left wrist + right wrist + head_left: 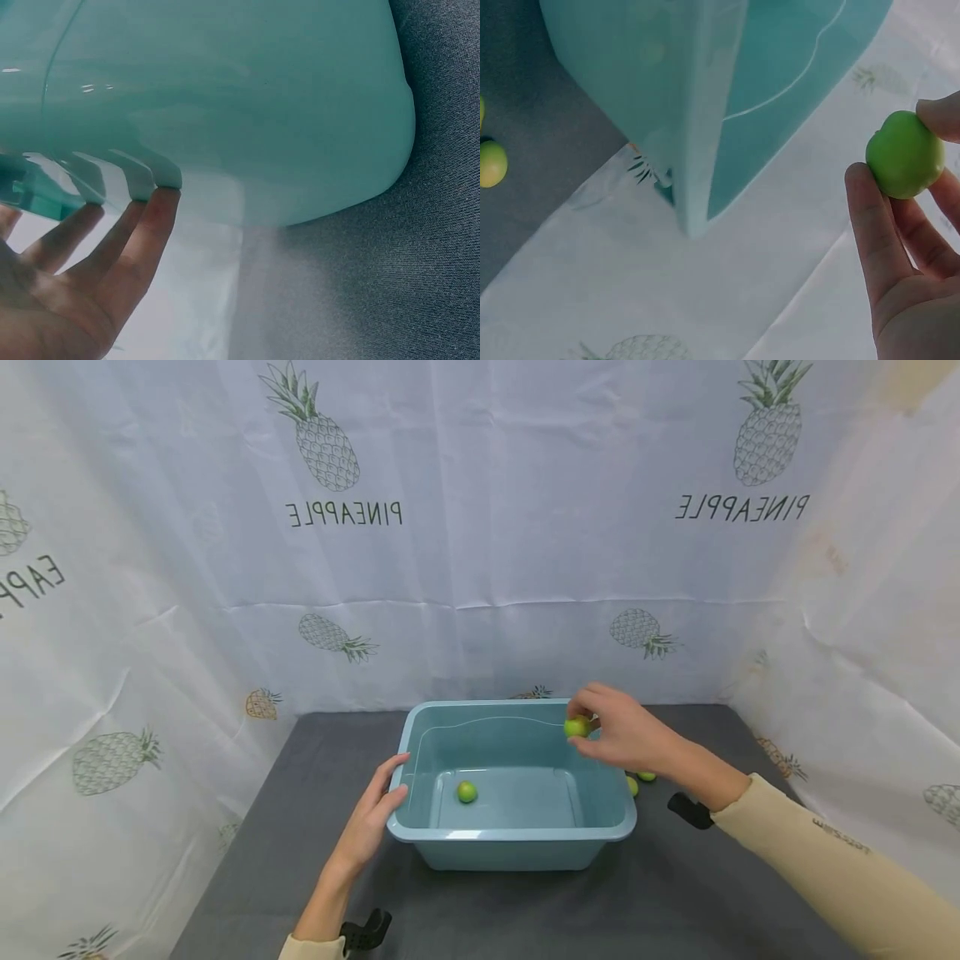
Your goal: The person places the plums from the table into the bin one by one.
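Note:
A light blue plastic basin stands on the dark table. My right hand pinches a small round green fruit between thumb and fingers, over the basin's far right part. The right wrist view shows that fruit near the fingertips. Another green fruit lies on the basin floor, left of its middle. My left hand is at the basin's left rim. In the left wrist view its nearly straight fingers touch the outer wall with their tips.
More green fruit lies on the dark tabletop right of the basin, partly hidden by the basin and my right arm. A white cloth with pineapple prints hangs behind the table and at both sides.

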Demonstrator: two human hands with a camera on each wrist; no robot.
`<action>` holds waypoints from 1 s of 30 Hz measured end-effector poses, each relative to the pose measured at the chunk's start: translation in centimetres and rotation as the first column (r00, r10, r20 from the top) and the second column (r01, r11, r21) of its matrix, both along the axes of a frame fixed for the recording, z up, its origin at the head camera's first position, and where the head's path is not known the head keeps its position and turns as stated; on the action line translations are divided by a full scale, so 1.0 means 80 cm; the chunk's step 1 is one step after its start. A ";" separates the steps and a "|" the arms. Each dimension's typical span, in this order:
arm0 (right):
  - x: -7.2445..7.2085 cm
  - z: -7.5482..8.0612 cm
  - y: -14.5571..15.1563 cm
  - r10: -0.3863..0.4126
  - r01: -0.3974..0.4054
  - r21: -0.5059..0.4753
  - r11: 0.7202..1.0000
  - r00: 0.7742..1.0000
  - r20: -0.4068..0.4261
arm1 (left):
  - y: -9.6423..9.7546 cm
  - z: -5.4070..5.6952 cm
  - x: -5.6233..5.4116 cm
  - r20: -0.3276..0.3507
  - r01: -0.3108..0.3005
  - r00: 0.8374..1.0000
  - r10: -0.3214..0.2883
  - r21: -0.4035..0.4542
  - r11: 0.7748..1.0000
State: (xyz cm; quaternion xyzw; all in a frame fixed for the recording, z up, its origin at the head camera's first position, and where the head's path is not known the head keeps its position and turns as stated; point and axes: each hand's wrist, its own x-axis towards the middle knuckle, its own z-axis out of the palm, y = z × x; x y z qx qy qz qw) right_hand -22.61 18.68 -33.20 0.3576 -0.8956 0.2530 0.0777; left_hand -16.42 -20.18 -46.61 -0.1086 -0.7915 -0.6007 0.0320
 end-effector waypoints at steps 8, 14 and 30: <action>-0.011 0.003 -0.033 0.044 -0.043 0.044 0.998 0.999 -0.017 | 0.000 0.001 0.001 0.020 -0.019 1.000 0.019 -0.001 1.000; -0.020 0.004 -0.055 0.059 -0.061 0.078 0.995 0.998 0.027 | -0.002 0.001 -0.001 0.014 -0.020 1.000 0.020 -0.009 1.000; -0.045 -0.014 -0.106 0.104 -0.121 0.182 0.976 0.990 0.100 | -0.002 -0.001 -0.002 0.006 0.019 1.000 -0.019 0.012 1.000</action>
